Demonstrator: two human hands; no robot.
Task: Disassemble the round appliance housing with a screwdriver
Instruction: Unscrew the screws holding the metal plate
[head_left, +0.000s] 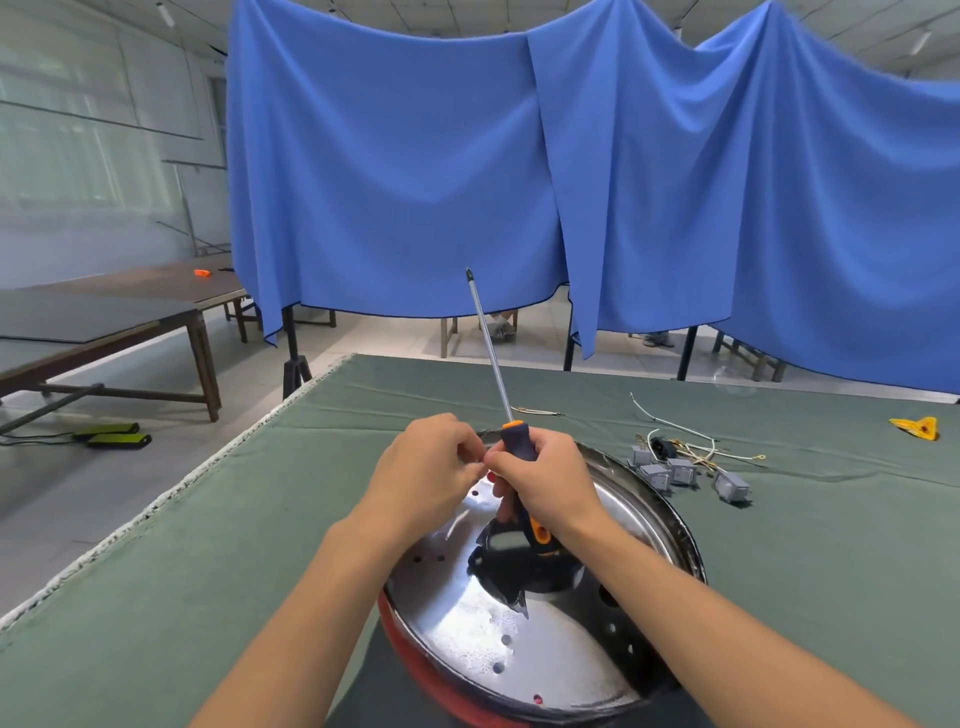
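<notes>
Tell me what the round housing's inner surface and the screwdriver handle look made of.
Round silver housing interior: polished metal, probably steel, since it reflects like a mirror. Dark blue and orange screwdriver handle, gripped by the right hand: matte moulded plastic or rubber, seemingly.

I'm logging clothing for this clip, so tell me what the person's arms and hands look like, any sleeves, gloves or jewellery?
Both forearms are bare to the frame's bottom edge, with no sleeves in view. The left hand and right hand wear no gloves; no rings, watch or wristbands show. One fingernail looks painted red.
</notes>
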